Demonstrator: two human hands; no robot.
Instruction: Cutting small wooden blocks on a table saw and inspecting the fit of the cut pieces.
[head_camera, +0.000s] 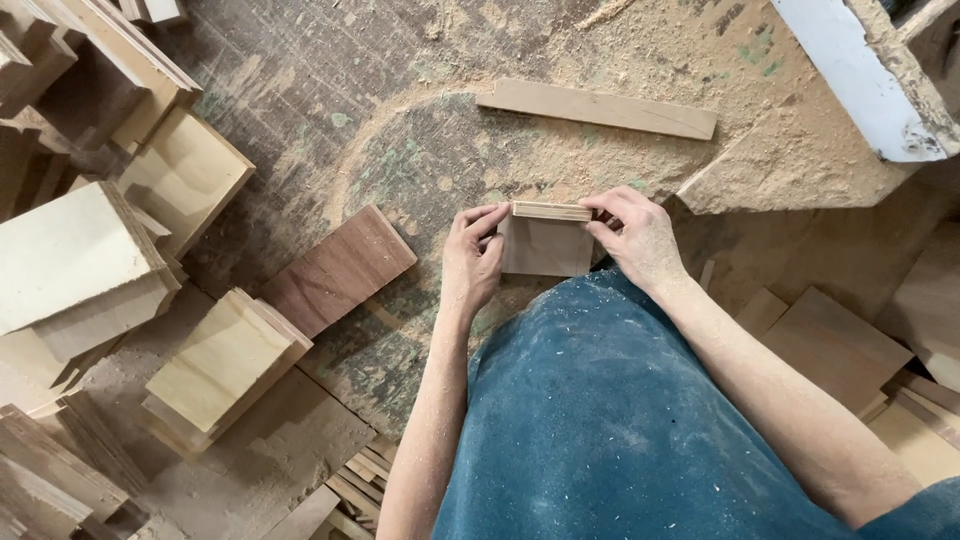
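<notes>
Between the two hands sits a small stack of pale rectangular plywood pieces (546, 240), held upright above the person's dusty blue-clad lap (620, 420). The left hand (472, 258) pinches the stack's left edge, thumb and fingertips clamped on it; the right hand (637, 235) grips the right edge the same way — so the stack is caught from both sides, its top edge showing as a thin light strip.

Beyond the grip, further from the person, a long narrow wooden strip (598, 109) lies flat on the sawdust-covered floor (420, 150), well apart from the hands. Left of the left hand, near but not touching, lies a reddish-brown flat wooden board (338, 270). Further out on that side stand piles of light square plywood blocks (225, 365) — some leaning, some stacked. Right of the right hand, brown flat wooden panels (835, 345) lie overlapping on the floor, and a white-painted dusty machine edge (860, 85) shows beyond them at the far corner.
</notes>
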